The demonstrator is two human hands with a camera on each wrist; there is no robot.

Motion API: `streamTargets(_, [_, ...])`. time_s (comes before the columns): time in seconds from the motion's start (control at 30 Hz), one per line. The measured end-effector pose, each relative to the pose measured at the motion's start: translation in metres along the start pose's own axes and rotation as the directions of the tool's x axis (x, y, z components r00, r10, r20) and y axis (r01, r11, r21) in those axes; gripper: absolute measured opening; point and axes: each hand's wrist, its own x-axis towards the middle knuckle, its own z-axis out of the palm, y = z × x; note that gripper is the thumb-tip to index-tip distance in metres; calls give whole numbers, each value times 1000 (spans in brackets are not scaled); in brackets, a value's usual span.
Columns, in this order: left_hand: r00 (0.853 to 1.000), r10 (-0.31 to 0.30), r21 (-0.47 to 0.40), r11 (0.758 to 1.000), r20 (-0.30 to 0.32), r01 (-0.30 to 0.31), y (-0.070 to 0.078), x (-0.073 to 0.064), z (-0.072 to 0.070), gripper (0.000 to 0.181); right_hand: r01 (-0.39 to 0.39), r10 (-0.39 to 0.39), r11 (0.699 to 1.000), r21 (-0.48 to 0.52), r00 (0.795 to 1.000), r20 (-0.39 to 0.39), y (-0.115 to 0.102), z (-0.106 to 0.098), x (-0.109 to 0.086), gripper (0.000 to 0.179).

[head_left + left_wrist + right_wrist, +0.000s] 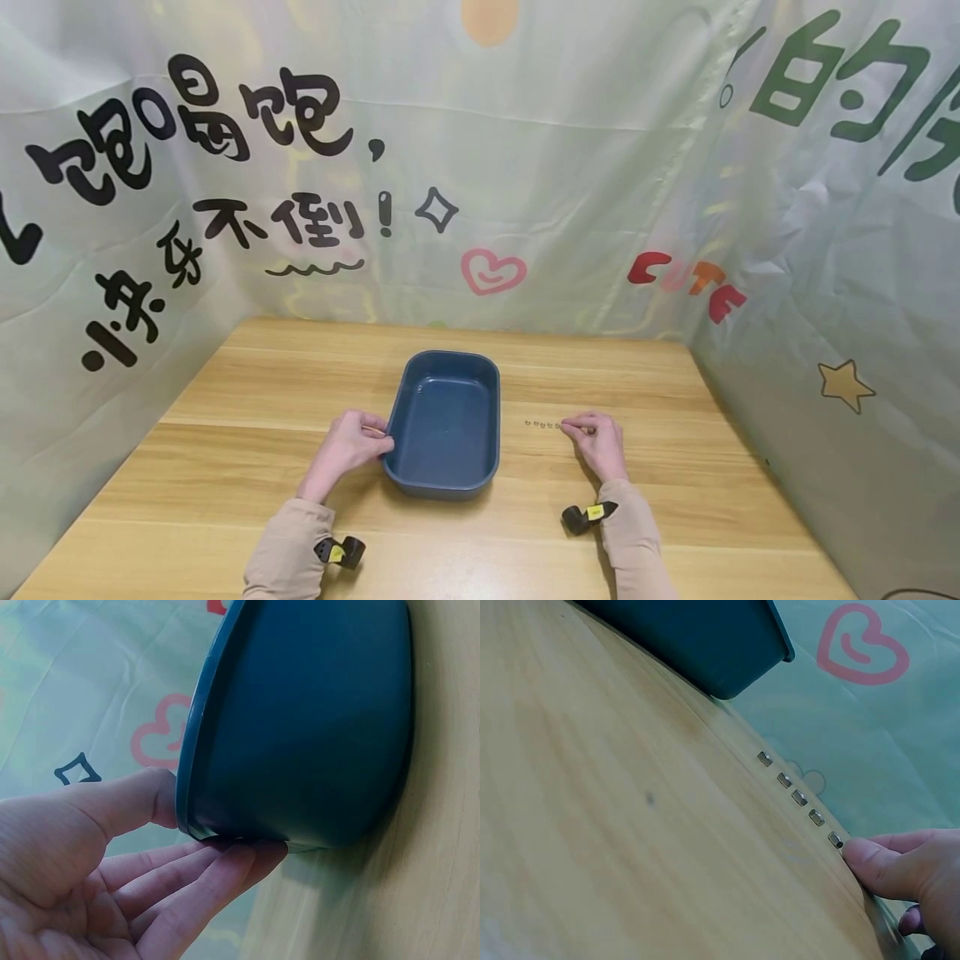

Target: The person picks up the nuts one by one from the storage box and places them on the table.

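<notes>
A deep blue rectangular plastic basin (442, 487) stands on the table. My left hand (356, 439) grips its left side; in the left wrist view the thumb is at the rim and the fingers (199, 900) are bent under it against the outer wall. To the right of the basin, several small metal nuts (799, 798) lie in a short row. At the row's right end my right hand (597, 444) pinches with thumb and fingertips close to the tabletop, apparently on a nut, which the thumb (877, 866) hides.
The wooden table (315, 358) carries the basin and the nuts. Printed fabric sheets (585, 192) hang behind the table and along both sides. A small black camera (341, 552) sits on the left wrist and another (587, 517) on the right wrist.
</notes>
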Motion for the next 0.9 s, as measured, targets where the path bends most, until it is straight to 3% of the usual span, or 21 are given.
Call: streamTargets(0.9, [1000,1,4,1000,-1,-1,2,-1,1,37,43,-44,999,-17,998,-39,-3,-1,-2,8])
